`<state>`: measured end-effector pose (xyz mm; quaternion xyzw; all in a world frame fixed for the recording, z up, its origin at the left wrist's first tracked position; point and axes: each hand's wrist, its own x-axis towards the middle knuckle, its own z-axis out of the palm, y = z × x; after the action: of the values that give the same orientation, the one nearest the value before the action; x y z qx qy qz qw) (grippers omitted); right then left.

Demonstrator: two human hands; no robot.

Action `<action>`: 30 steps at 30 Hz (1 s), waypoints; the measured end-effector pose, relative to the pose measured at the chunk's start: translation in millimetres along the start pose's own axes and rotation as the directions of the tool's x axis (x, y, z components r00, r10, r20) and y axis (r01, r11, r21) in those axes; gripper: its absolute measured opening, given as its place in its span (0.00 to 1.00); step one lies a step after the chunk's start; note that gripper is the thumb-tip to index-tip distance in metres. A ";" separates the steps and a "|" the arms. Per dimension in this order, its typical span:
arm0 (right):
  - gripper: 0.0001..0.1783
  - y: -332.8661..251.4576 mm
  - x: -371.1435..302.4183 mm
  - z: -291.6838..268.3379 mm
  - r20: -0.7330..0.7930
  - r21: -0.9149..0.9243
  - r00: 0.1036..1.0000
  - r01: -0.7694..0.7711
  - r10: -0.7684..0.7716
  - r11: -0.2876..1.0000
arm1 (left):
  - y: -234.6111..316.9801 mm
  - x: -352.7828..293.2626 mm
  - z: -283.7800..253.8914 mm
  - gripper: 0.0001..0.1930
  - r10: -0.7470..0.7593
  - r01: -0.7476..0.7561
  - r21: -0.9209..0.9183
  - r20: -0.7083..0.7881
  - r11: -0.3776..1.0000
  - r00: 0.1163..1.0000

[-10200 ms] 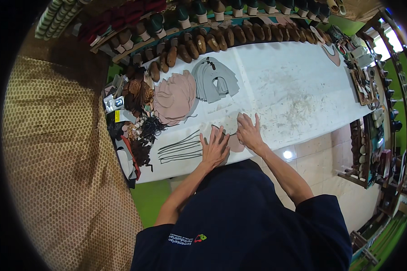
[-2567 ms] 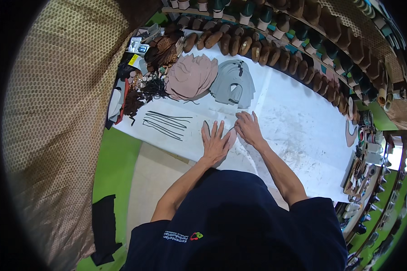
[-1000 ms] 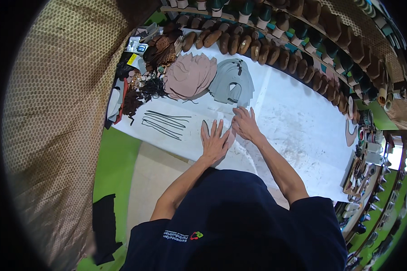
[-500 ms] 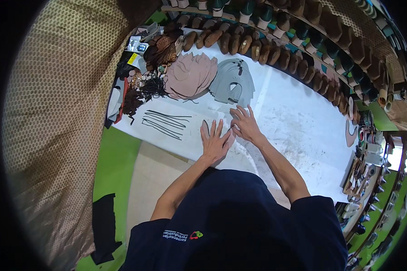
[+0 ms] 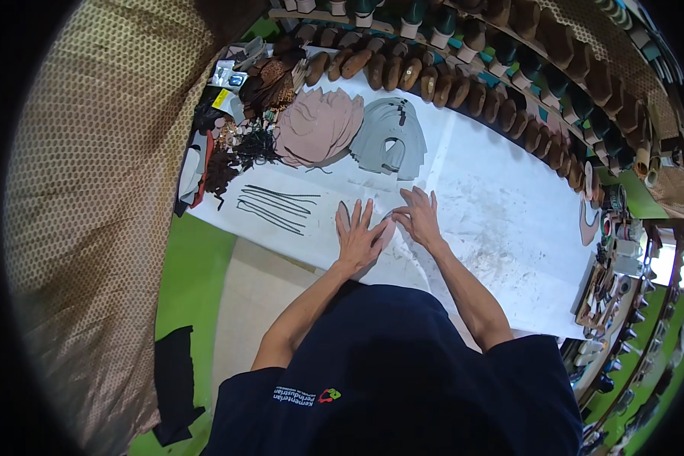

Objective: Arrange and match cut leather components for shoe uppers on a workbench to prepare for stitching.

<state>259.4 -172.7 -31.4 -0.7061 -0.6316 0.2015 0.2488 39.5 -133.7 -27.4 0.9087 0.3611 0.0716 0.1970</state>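
My left hand (image 5: 359,242) lies spread on a small pink curved piece (image 5: 387,234) near the table's front edge; much of the piece is under the palm and fingers. A dark edge shows beside its outer fingers. At the piece's far right edge, the thumb and forefinger of my right hand (image 5: 420,218) come together where a thin dark line shows, while its other fingers stretch away. What lies in that pinch is too small to name. Several thin dark cords (image 5: 277,205) lie in rows to the left.
Behind my hands lie a fanned pile of pink cut pieces (image 5: 319,125) and a stack of grey curved pieces (image 5: 387,137). Black trimmings (image 5: 254,148) crowd the left end of the white table (image 5: 494,205). Brown shoe forms (image 5: 460,93) line the far edge, below shelves of shoes.
My right hand has shifted slightly right and toward me, its outer fingers lifting apart while thumb and forefinger stay by the pink piece's edge. My left hand has hardly moved.
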 end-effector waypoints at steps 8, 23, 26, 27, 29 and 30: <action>0.11 -5.3 2.1 -1.2 0.028 0.009 0.995 -0.101 0.100 0.995 | -2.8 -1.3 2.3 0.28 -0.049 0.050 -0.016 0.036 0.999 0.998; 0.13 -5.2 11.7 5.4 -0.004 -0.081 0.997 -0.072 0.072 0.994 | -3.1 1.5 4.6 0.31 -0.062 0.063 -0.037 0.029 0.997 0.998; 0.12 -6.3 12.9 5.7 -0.007 -0.098 0.996 -0.084 0.083 0.992 | -3.4 2.2 5.2 0.33 -0.048 0.049 -0.015 0.029 0.999 0.998; 0.12 -6.4 13.3 5.9 -0.012 -0.111 0.996 -0.087 0.086 0.990 | -3.3 2.5 5.1 0.34 -0.035 0.035 -0.001 0.027 0.999 0.999; 0.12 -6.3 15.5 5.6 -0.007 -0.114 0.996 -0.093 0.093 0.989 | -3.4 3.8 4.2 0.34 -0.045 0.045 0.006 0.040 0.999 0.998; 0.12 -6.6 16.3 5.3 -0.002 -0.117 0.995 -0.100 0.100 0.988 | -3.3 4.5 3.4 0.35 -0.056 0.055 0.014 0.054 0.998 0.997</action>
<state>253.1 -155.4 -31.1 -0.7498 -0.6065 0.1777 0.1956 41.7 -129.4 -31.9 0.9011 0.3812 0.0393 0.2029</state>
